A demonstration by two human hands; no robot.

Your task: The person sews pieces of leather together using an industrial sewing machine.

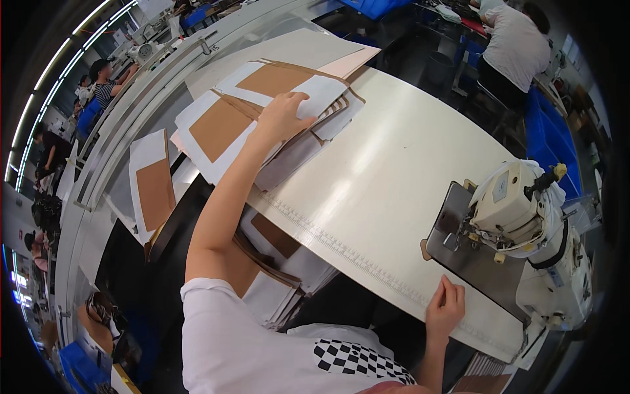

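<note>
My left hand [282, 115] reaches onto a stack of white panels with brown rectangles [275, 80], its fingers curled round the top pieces near their right edge. A similar panel stack [214, 128] lies beside it, under my forearm. My right hand [446, 302] is at the worktable's front, its fingers loosely closed with nothing visible in them, just left of and below the white sewing machine [512, 197] and its dark metal plate [453, 220]. The white worktable [400, 151] has a printed ruler along its front edge.
Another panel [151, 184] lies at left. More stacks [266, 289] sit below the table edge. A metal rail [95, 171] runs along the left. A blue bin [551, 144] stands beyond the machine. A co-worker in white [515, 49] bends at upper right; others work at far left.
</note>
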